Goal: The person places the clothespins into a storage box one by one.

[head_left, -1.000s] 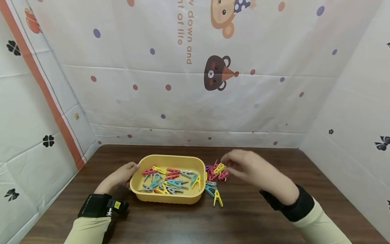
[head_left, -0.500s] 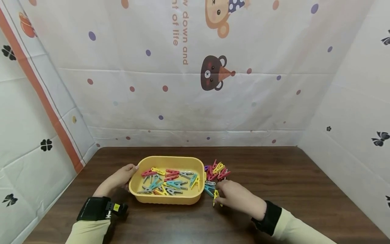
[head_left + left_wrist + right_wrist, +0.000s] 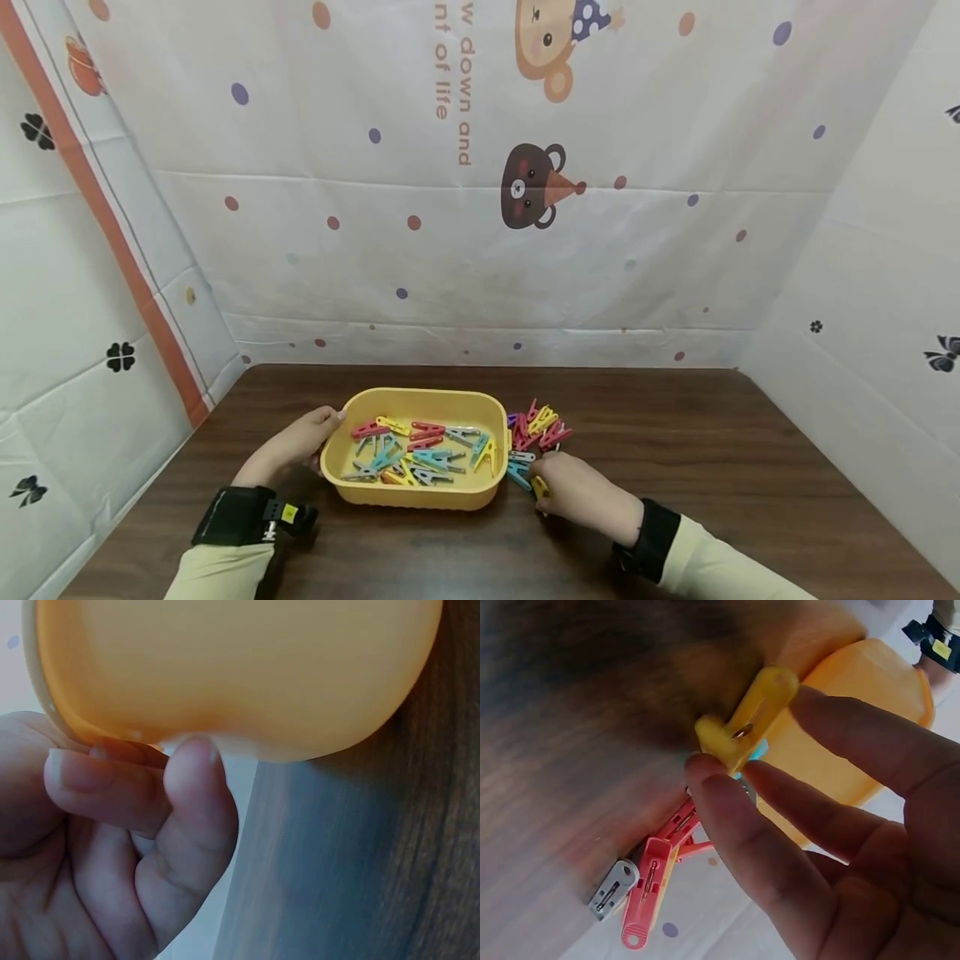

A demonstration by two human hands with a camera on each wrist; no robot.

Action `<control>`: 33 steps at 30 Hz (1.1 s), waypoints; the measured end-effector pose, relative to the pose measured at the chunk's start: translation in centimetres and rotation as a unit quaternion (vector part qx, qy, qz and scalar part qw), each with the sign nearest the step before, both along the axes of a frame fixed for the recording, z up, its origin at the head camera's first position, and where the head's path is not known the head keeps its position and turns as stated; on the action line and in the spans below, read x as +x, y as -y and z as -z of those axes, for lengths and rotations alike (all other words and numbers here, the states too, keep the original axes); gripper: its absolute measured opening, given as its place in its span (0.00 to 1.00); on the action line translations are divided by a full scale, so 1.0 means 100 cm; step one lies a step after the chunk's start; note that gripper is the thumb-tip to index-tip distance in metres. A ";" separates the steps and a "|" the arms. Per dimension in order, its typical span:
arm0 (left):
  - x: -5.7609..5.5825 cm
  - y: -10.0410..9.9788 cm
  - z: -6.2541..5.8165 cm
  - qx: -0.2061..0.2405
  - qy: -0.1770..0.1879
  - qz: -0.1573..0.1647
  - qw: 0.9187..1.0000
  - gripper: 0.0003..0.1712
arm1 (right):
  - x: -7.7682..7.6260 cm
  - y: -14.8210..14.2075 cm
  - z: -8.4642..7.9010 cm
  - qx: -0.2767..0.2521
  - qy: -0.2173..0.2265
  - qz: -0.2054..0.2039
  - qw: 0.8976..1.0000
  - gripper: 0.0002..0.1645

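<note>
Your right hand [image 3: 581, 492] pinches a yellow clothespin [image 3: 757, 709], thumb on 1 side and fingertips on the other, just beside the near right corner of the yellow basket [image 3: 420, 497]. The right wrist view is blurred around this clothespin, so you can't be sure whether it touches the table [image 3: 652, 425]. Your left hand [image 3: 306, 437] grips the basket at its left end, thumb at the rim and the other fingers curled against the outer wall.

Inside the basket, a loose layer of clothespins [image 3: 431, 456] in teal, red, yellow and gray lies spread over the floor, pointing every way. Outside, next to the basket's right wall, you have a small heap of pink, yellow and purple clothespins [image 3: 542, 421], with a few blue and gray clothespins [image 3: 519, 473] between it and your right fingers.

You wear a black band on each wrist, 2 in all, over pale yellow sleeves [image 3: 225, 573]; the left band [image 3: 234, 517] carries a small device with a yellow mark. Behind the table hangs a white cloth [image 3: 300, 287] with colored dots and a brown bear [image 3: 527, 187] printed sideways.
</note>
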State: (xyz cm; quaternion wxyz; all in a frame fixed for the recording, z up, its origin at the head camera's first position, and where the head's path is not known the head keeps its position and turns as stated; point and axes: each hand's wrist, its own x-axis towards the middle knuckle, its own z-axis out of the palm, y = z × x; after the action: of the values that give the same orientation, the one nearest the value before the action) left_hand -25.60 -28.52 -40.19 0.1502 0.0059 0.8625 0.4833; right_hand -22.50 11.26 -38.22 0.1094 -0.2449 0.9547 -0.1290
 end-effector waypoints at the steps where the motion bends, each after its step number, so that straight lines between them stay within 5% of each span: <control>1: 0.000 0.000 0.000 0.000 0.001 -0.001 1.000 0.20 | 0.000 0.001 0.000 0.004 0.002 0.003 1.000 0.14; 8: -0.002 0.002 0.001 0.005 0.006 -0.004 1.000 0.21 | 0.002 0.003 0.001 0.024 0.011 0.036 0.999 0.12; 15: -0.001 0.004 0.002 -0.001 0.003 -0.003 1.000 0.22 | 0.004 0.000 0.005 0.038 -0.021 0.004 0.999 0.11; 21: -0.002 0.001 0.004 0.009 0.002 -0.005 1.000 0.21 | 0.001 -0.007 -0.001 0.029 0.028 0.011 0.999 0.17; 25: -0.002 -0.001 0.004 0.011 0.003 -0.010 1.000 0.20 | -0.001 -0.014 -0.017 -0.004 0.044 -0.007 0.999 0.17; 33: -0.001 0.001 0.002 0.007 -0.001 -0.004 1.000 0.21 | -0.026 0.003 -0.079 -0.029 -0.039 -0.074 0.996 0.17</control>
State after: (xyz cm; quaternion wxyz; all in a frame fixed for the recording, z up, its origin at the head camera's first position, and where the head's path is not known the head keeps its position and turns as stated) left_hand -25.71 -28.63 -40.41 0.1476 0.0036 0.8590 0.4903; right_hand -25.11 10.97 -30.29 0.0746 -0.3226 0.9334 -0.1384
